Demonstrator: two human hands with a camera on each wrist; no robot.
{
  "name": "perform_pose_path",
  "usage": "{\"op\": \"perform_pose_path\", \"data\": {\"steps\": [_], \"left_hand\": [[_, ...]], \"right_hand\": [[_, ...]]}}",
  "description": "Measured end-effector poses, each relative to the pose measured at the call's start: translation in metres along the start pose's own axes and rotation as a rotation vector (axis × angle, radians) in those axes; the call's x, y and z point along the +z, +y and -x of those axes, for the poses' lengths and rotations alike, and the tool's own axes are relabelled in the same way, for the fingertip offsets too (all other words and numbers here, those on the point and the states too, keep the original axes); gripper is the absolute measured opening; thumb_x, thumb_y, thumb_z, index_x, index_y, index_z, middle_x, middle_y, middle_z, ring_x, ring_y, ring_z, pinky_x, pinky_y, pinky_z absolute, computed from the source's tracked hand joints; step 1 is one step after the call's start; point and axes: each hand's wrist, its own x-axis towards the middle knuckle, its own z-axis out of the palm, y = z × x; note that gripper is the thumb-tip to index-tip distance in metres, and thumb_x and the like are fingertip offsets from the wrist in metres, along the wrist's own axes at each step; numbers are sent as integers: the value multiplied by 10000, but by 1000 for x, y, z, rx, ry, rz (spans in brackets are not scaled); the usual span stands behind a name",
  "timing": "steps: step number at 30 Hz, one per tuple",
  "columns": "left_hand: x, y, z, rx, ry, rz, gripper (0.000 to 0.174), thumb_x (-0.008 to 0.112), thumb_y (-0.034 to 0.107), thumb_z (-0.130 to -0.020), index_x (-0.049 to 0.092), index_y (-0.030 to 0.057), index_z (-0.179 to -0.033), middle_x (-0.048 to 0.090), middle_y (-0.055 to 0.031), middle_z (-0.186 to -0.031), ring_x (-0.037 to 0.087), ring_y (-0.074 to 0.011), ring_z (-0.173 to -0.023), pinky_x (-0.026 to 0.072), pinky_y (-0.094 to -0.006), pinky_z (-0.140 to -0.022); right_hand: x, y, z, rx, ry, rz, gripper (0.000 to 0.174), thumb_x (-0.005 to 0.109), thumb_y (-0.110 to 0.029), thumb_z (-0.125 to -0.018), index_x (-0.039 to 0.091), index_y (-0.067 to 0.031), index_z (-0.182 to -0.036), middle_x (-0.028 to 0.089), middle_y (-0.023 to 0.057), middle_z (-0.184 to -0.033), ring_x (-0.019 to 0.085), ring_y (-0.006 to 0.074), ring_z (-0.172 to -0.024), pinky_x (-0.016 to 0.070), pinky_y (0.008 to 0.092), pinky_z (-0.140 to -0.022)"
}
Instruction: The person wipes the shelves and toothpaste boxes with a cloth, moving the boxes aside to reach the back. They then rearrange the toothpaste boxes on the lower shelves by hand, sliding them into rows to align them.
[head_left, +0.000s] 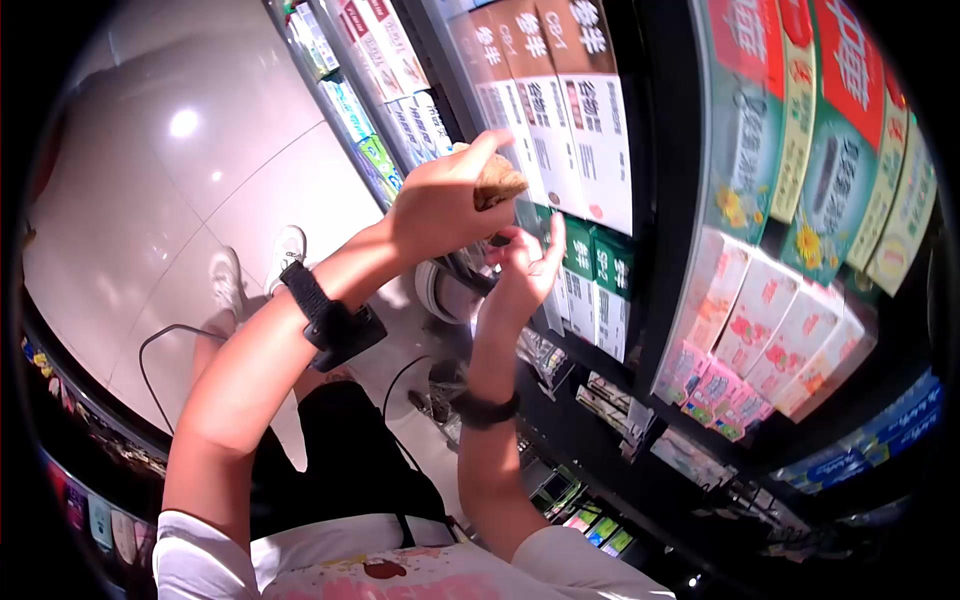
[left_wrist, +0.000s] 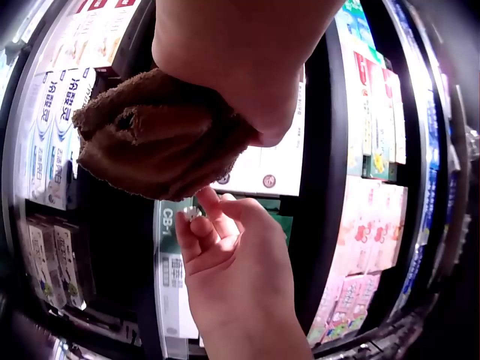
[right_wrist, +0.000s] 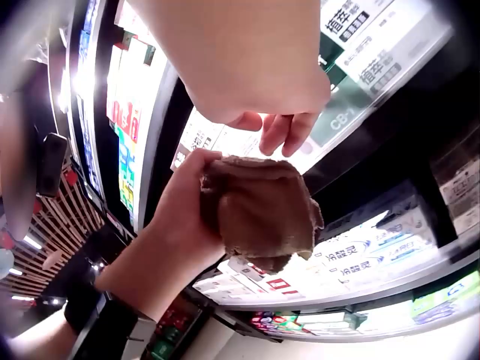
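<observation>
My left hand [head_left: 440, 205] grips a folded brown cloth [head_left: 498, 182], its texture like a towel, in front of the shelf. In the left wrist view the cloth [left_wrist: 157, 139] hangs bunched below that hand. My right hand [head_left: 525, 275] is just beneath, palm turned up, fingers loosely bent and one finger pointing up beside the green-topped boxes [head_left: 612, 262]. The right wrist view has the right hand's fingers [right_wrist: 277, 135] close above the cloth, near the boxes' fronts. White-and-brown boxes [head_left: 545, 120] stand just behind both hands.
Toothpaste-like cartons [head_left: 415, 120] line the shelf to the left. Farther right are green-and-red boxes [head_left: 830, 200] and pink-and-white boxes [head_left: 770, 320] behind a dark shelf divider [head_left: 668, 180]. A tiled floor [head_left: 170, 180] lies left; a cable [head_left: 150, 350] loops near my legs.
</observation>
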Motion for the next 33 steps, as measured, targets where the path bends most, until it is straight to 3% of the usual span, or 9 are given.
{"op": "perform_pose_path", "data": {"steps": [3, 10, 15, 20, 21, 24, 25, 28, 33], "left_hand": [[11, 2, 16, 233, -71, 8, 427, 630, 126, -714, 489, 73, -1113, 600, -122, -789, 600, -232, -694, 471, -309, -644], [48, 13, 53, 37, -377, -87, 597, 600, 201, -748, 399, 93, -1300, 632, -143, -867, 615, -257, -747, 470, -328, -691], [86, 12, 54, -18, -378, -283, 776, 570, 292, -731, 211, 123, -1397, 602, -242, -873, 601, -363, -786, 460, -389, -718], [115, 4, 50, -48, -145, -88, 803, 619, 263, -744, 190, 126, -1408, 607, -198, -996, 600, -299, -914, 445, -340, -829], [121, 1, 45, 28, -46, -57, 772, 623, 260, -749, 230, 125, -1399, 595, -187, -1047, 588, -277, -951, 434, -326, -863], [126, -5, 31, 48, 45, -77, 681, 616, 258, -756, 323, 122, -1356, 596, -161, -1037, 585, -244, -949, 435, -316, -863], [124, -6, 28, 46, 57, -77, 681, 616, 258, -756, 323, 122, -1356, 596, -161, -1037, 585, -244, -949, 435, -316, -863], [118, -5, 30, -56, -48, -39, 608, 606, 259, -758, 373, 136, -1306, 610, -131, -999, 598, -221, -904, 452, -316, -814], [123, -4, 42, -46, 43, -188, 749, 601, 311, -740, 236, 184, -1382, 619, -208, -901, 626, -334, -815, 481, -370, -739]], "right_hand": [[-32, 12, 26, -69, 123, 38, 489, 451, 25, -816, 332, 8, -1290, 592, 100, -888, 505, 91, -602, 436, 199, -620], [-148, 37, 62, -57, 480, -26, 445, 509, -61, -852, 363, 9, -1268, 487, 89, -1154, 495, 133, -989, 412, 274, -843], [-195, 40, 54, -33, 434, -66, 599, 431, 8, -823, 179, 44, -1365, 191, 233, -1423, 210, 284, -1331, 232, 343, -1051], [-204, 38, 37, -115, 186, -118, 694, 442, 14, -819, 65, 6, -1401, 140, 189, -1458, 121, 273, -1362, 164, 325, -1070], [-206, 36, 29, -156, 105, -127, 627, 476, -16, -819, 183, -10, -1373, 279, 138, -1405, 267, 229, -1295, 226, 323, -1033], [-212, 24, 21, -71, 56, -228, 357, 532, -119, -839, 421, -63, -1173, 474, 27, -1088, 438, 123, -982, 328, 321, -905], [-219, 27, 15, -41, 18, -232, 457, 482, -62, -845, 346, -36, -1280, 402, 88, -1271, 409, 131, -1102, 324, 270, -912], [-220, 24, 14, -8, -23, -231, 466, 476, -41, -840, 340, -22, -1285, 400, 100, -1277, 414, 139, -1098, 328, 280, -923], [-205, 28, 16, -46, -9, -180, 461, 455, 9, -829, 329, 15, -1272, 377, 144, -1312, 384, 186, -1176, 283, 300, -996]]}}
